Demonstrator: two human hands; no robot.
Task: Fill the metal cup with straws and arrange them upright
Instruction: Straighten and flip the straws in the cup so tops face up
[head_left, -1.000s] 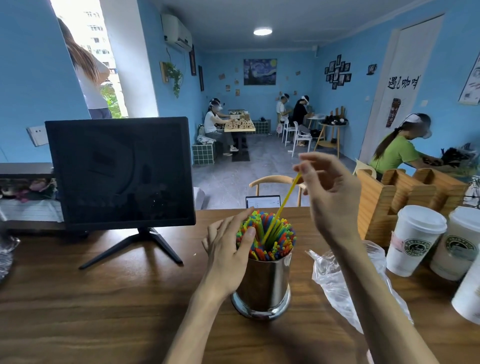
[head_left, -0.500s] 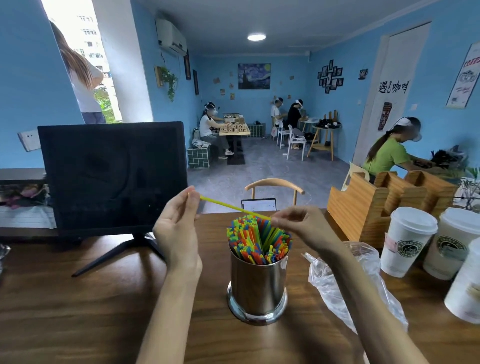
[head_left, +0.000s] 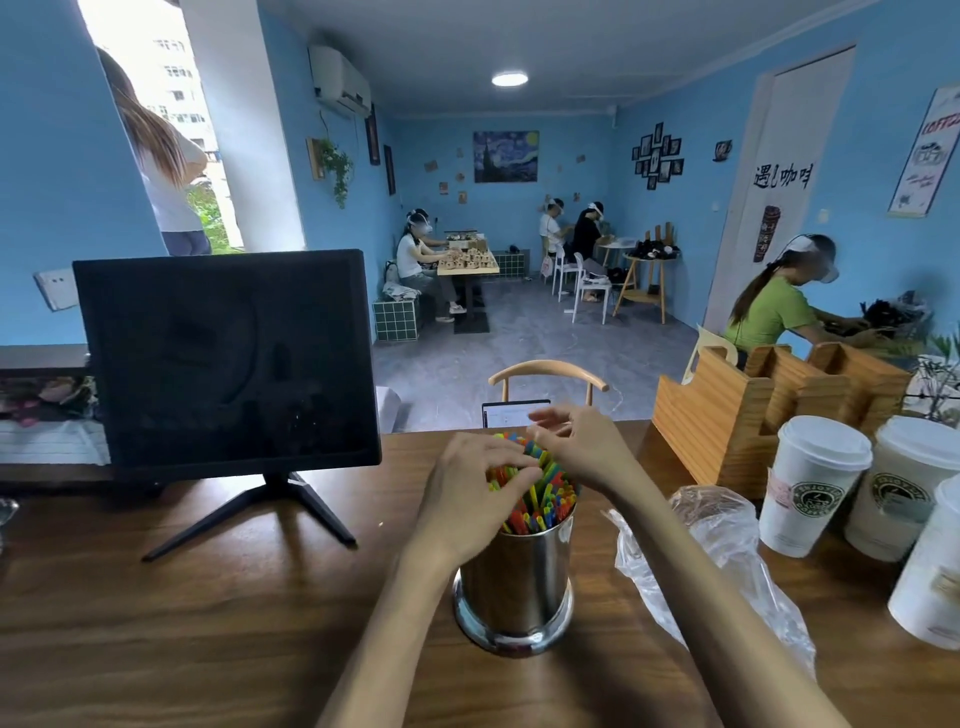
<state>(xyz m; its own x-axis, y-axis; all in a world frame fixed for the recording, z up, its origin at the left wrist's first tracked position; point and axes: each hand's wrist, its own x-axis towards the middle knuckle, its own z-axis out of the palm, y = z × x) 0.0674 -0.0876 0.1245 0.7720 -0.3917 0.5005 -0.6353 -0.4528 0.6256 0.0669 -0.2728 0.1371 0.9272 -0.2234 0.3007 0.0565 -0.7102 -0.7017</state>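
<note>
Straws (head_left: 540, 501) stand near-upright in metal cup (head_left: 517, 577) at table's (head_left: 208, 623) mid-front. Left hand (head_left: 470, 496) spread over tops; right hand (head_left: 582, 449) fingers loosely curled, grip indeterminate, equally near.

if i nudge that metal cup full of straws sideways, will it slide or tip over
The metal cup would probably slide rather than tip: its base flares wider than its body and sits flat on the wooden table. The polished steel likely feels slippery. The straws look light, so they should add little top weight, though loose ones may shift.
</note>
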